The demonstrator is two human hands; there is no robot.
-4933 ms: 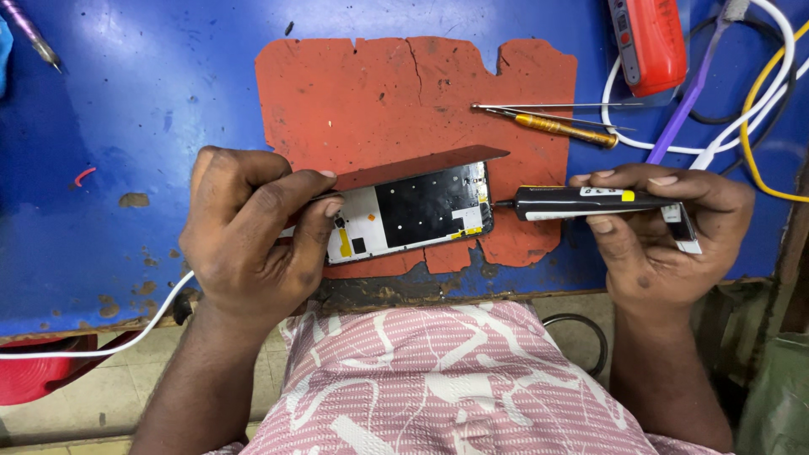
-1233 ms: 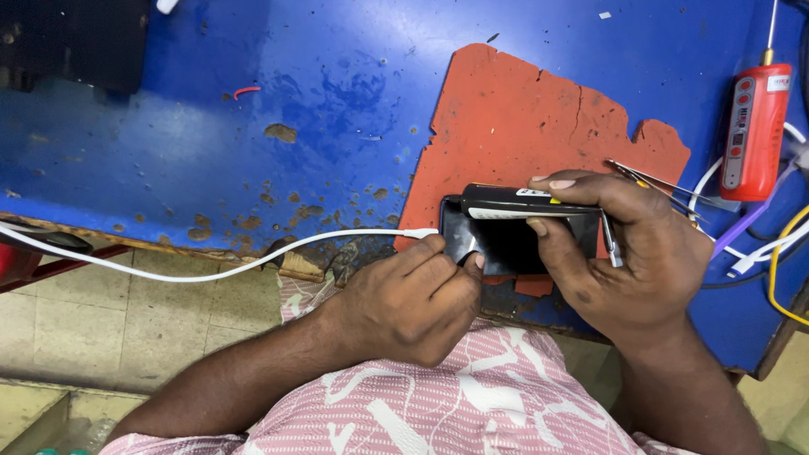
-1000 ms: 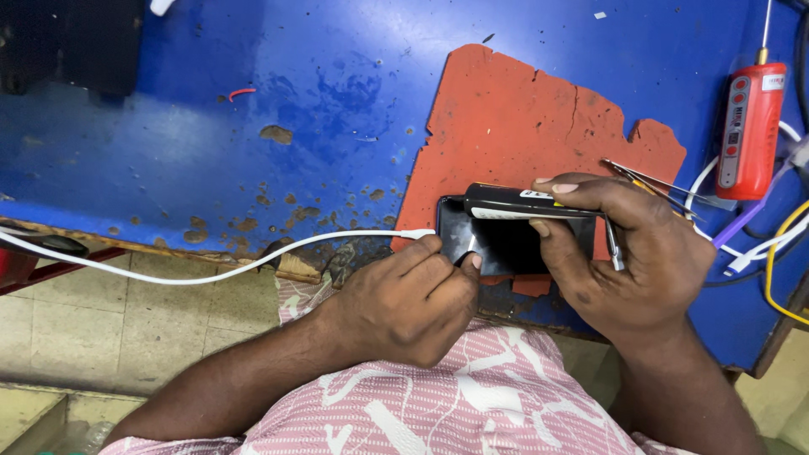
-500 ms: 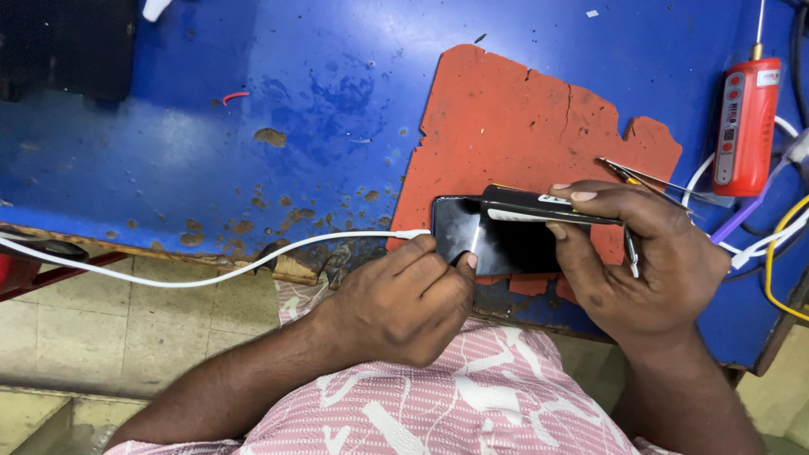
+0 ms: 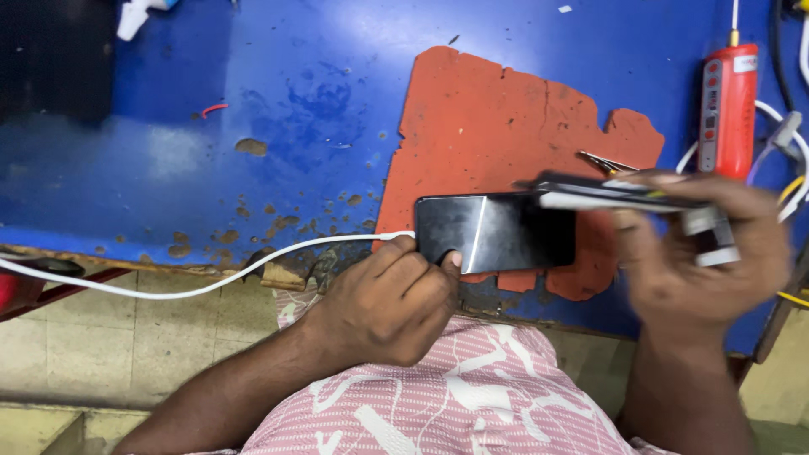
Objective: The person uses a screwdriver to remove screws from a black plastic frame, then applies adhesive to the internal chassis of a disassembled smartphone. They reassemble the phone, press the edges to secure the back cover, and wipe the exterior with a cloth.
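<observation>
A black phone (image 5: 495, 231) with a glossy dark screen lies flat, long side parallel to the counter's (image 5: 168, 168) near edge, close to that edge, over the torn red mat's (image 5: 506, 126) lower part. A white cable (image 5: 253, 261) is plugged into its left end and trails left off the near edge. I hold a thin dark panel (image 5: 615, 192) with a pale edge, blurred, level above the phone's right end.
</observation>
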